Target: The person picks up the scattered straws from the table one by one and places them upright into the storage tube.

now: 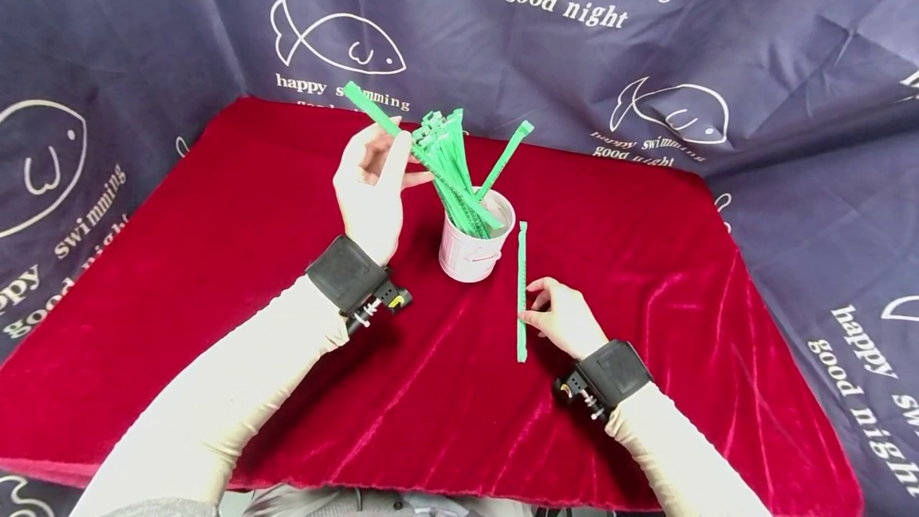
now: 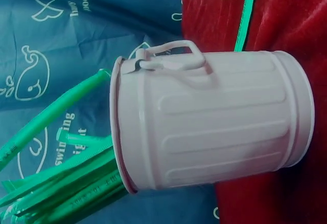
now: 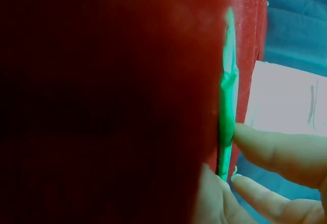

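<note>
A small pale pink bucket (image 1: 470, 255), shaped like a trash can with a wire handle, stands upright on the table. A bunch of green wrapped straws (image 1: 447, 148) leans to the left in it, and one lone straw (image 1: 508, 154) tilts right. My left hand (image 1: 373, 186) pinches a green wrapped straw (image 1: 369, 108) by its upper part, the lower end slanting down over the bucket's opening. To the right of the bucket, my right hand (image 1: 567, 317) pinches another straw (image 1: 522, 270) between thumb and finger (image 3: 271, 155) low along its length.
A red velvet cloth (image 1: 610, 238) covers the table, with soft folds at the right. Behind and at both sides hangs a dark blue curtain (image 1: 459, 14) with white fish and lettering. Both wrists carry black camera mounts (image 1: 347, 274).
</note>
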`<state>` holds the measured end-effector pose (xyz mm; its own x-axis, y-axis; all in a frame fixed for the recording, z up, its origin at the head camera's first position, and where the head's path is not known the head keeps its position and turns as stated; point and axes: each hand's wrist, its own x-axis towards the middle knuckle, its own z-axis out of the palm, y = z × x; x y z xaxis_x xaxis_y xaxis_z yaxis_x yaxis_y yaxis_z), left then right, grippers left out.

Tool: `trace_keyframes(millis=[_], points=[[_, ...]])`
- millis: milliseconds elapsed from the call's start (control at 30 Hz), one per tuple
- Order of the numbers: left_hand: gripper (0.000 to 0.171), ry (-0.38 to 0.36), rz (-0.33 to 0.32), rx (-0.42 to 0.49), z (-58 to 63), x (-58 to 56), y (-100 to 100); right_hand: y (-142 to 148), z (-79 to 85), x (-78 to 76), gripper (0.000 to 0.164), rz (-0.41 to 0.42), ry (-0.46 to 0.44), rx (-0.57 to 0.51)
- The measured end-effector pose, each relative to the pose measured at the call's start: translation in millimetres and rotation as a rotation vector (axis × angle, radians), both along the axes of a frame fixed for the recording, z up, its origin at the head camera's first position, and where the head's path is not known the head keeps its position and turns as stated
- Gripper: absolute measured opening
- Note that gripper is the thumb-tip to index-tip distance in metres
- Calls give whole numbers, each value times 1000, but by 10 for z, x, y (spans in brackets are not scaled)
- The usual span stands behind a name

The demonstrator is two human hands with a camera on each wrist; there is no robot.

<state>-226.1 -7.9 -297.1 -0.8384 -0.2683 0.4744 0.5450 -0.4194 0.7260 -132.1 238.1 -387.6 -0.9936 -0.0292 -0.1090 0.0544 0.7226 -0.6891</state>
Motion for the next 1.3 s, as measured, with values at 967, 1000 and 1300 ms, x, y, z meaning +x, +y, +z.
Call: trace_keyframes(millis=[967,1000,1300], points=[[24,-153,-77,-441,-400,90,137,-30,8,10,42,-29,-60,-41],[23,-157,-73,-456,-414,92,136,-31,10,10,42,-29,-63,-45],[23,-167,-80,-485,-478,100,133,-21,-4,9,51,-48,-97,-67]])
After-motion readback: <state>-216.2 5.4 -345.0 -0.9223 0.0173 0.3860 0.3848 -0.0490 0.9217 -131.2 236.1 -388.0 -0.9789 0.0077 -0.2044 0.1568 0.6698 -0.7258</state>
